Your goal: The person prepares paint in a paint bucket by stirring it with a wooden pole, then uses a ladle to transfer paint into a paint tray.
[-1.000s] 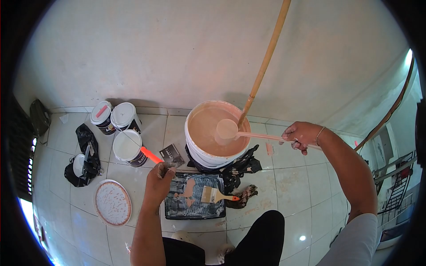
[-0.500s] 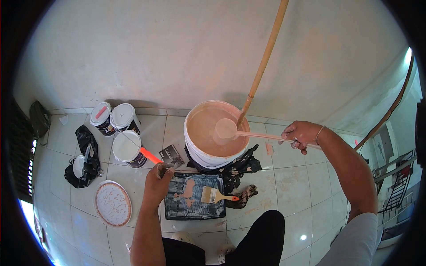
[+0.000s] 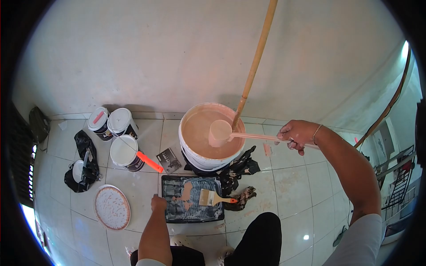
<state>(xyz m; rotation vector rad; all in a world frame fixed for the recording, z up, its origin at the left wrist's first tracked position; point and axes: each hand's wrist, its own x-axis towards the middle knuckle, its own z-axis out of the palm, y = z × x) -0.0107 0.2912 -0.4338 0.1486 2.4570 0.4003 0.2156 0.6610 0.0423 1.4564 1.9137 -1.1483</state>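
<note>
My right hand (image 3: 296, 136) grips the long handle of a pink-coated dipper (image 3: 220, 133). Its cup is over the paint inside the white bucket (image 3: 181, 144). The fingers of my left hand (image 3: 159, 203) are closed at the left edge of the black paint tray (image 3: 171, 213). A wide brush (image 3: 211, 198) with a wooden handle lies across the tray, which has pink and whitish smears. Left of the bucket, a roller frame with an orange handle (image 3: 149, 162) rests on a small tub (image 3: 124, 150).
A bamboo pole (image 3: 257, 57) stands in the bucket. Two more tubs (image 3: 98, 119) (image 3: 120, 120), a smeared round lid (image 3: 112, 207) and a black bag (image 3: 83, 141) are at the left. Black plastic (image 3: 239, 170) lies beside the bucket, and a dark card (image 3: 169, 160) on the tiles.
My left hand has moved down from beside the orange handle to the tray's left edge. The dipper cup is tilted differently over the paint. The view has shifted slightly.
</note>
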